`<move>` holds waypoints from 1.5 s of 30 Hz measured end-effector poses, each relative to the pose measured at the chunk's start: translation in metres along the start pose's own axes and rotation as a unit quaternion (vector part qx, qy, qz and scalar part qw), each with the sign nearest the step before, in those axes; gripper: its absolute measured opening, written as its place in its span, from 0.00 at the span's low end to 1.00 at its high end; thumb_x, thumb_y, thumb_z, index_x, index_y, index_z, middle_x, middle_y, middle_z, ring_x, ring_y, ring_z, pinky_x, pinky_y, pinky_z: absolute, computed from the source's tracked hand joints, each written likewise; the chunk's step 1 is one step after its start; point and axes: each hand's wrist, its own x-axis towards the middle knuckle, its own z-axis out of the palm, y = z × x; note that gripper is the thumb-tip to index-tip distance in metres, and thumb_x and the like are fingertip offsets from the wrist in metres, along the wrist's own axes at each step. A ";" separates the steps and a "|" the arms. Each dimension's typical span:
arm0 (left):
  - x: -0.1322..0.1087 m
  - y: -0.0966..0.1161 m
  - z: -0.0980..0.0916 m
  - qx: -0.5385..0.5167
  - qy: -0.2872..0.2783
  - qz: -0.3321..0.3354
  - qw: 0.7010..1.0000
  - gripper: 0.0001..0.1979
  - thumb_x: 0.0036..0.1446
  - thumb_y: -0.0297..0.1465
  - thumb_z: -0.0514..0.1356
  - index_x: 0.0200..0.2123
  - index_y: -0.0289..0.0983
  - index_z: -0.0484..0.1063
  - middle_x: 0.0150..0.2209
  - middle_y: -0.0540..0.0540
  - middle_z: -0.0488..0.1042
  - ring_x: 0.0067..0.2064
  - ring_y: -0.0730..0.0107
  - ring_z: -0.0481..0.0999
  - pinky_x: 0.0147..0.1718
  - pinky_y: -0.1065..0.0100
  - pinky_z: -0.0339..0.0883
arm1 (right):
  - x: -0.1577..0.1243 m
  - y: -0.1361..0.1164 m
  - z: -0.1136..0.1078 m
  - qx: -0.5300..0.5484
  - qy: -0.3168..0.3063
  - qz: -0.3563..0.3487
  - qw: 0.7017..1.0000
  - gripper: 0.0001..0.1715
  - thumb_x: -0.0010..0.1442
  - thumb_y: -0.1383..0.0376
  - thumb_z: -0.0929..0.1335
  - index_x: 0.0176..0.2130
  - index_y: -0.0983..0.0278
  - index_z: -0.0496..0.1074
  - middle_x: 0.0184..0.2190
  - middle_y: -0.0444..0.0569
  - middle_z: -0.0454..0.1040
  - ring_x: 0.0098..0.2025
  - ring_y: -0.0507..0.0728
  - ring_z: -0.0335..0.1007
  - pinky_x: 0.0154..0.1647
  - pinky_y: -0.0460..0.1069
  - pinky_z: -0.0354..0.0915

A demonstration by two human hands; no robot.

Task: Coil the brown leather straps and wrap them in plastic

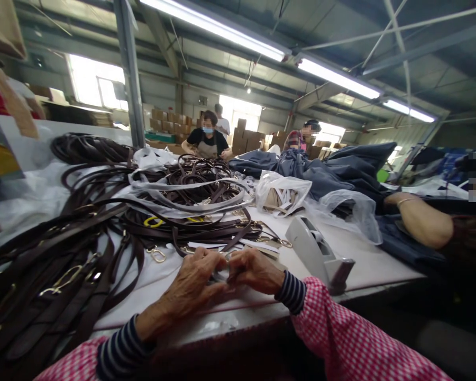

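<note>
Head view: left hand point(190, 283) and right hand point(256, 271) drawn together above the table edge point(230, 317), fingertips point(222, 259) closed on a small pale loop point(221, 275), mostly hidden; dark leather straps point(51, 264) heaped just left, tape dispenser point(315, 251) just right.

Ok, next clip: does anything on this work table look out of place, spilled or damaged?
Nothing looks clearly damaged or spilled. The only untidy spot is the dark brown leather straps, which lie tangled with plastic strips on the white table cover. A gold snap hook sits slightly apart, just beyond the left hand.
</note>
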 end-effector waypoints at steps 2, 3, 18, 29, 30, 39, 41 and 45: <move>0.002 0.001 -0.004 0.034 -0.062 0.029 0.997 0.07 0.65 0.36 0.65 0.46 0.46 0.76 0.49 0.47 0.76 0.53 0.50 0.67 0.51 0.52 0.60 | 0.000 -0.002 -0.002 -0.017 -0.006 -0.008 1.000 0.09 0.51 0.71 0.78 0.23 0.66 0.77 0.25 0.40 0.73 0.30 0.51 0.68 0.32 0.44 0.60; 0.003 0.004 -0.005 0.044 -0.086 0.043 0.994 0.06 0.66 0.34 0.63 0.45 0.47 0.77 0.50 0.48 0.77 0.56 0.50 0.65 0.51 0.52 0.58 | 0.000 -0.003 -0.004 -0.029 -0.011 -0.010 0.999 0.08 0.52 0.71 0.77 0.24 0.66 0.78 0.26 0.40 0.74 0.30 0.51 0.69 0.32 0.44 0.61; 0.027 -0.002 0.017 0.046 -0.065 0.106 0.991 0.04 0.68 0.32 0.57 0.42 0.41 0.72 0.44 0.45 0.74 0.48 0.54 0.62 0.49 0.54 0.56 | -0.008 -0.014 -0.021 -0.412 -0.057 -0.109 0.903 0.08 0.64 0.74 0.68 0.39 0.64 0.76 0.37 0.48 0.79 0.35 0.55 0.70 0.34 0.49 0.58; 0.037 -0.005 0.020 -0.150 -0.017 -0.076 0.986 0.07 0.53 0.34 0.58 0.31 0.38 0.75 0.41 0.43 0.67 0.45 0.54 0.65 0.45 0.57 0.59 | -0.035 -0.006 -0.002 -0.526 0.048 -0.128 0.840 0.09 0.66 0.74 0.64 0.45 0.64 0.71 0.34 0.46 0.76 0.34 0.56 0.70 0.29 0.52 0.56; 0.038 -0.005 0.018 -0.171 -0.015 -0.097 0.980 0.09 0.52 0.35 0.59 0.31 0.38 0.76 0.41 0.43 0.67 0.44 0.55 0.66 0.45 0.57 0.60 | -0.037 -0.005 0.000 -0.534 0.057 -0.131 0.833 0.13 0.68 0.75 0.63 0.50 0.67 0.70 0.35 0.47 0.77 0.33 0.56 0.71 0.29 0.52 0.57; 0.043 -0.013 0.005 -0.363 -0.037 -0.158 0.918 0.11 0.50 0.39 0.58 0.27 0.37 0.70 0.26 0.50 0.67 0.29 0.66 0.64 0.31 0.66 0.58 | -0.035 0.017 0.014 -0.564 0.129 -0.158 0.800 0.33 0.67 0.78 0.57 0.69 0.77 0.53 0.34 0.53 0.79 0.31 0.60 0.73 0.30 0.53 0.64; 0.044 -0.013 0.005 -0.366 -0.030 -0.156 0.917 0.12 0.52 0.40 0.59 0.26 0.37 0.69 0.24 0.52 0.65 0.28 0.68 0.61 0.28 0.67 0.54 | -0.032 0.018 0.019 -0.534 0.133 -0.138 0.823 0.37 0.65 0.79 0.58 0.71 0.77 0.50 0.35 0.53 0.79 0.32 0.60 0.75 0.29 0.53 0.66; 0.041 -0.008 0.006 -0.331 -0.004 -0.136 0.934 0.11 0.54 0.39 0.61 0.28 0.38 0.75 0.29 0.50 0.69 0.34 0.62 0.67 0.33 0.66 0.57 | -0.045 0.003 0.012 -0.412 0.131 -0.064 0.900 0.43 0.65 0.72 0.62 0.73 0.69 0.45 0.36 0.49 0.79 0.32 0.58 0.75 0.32 0.50 0.69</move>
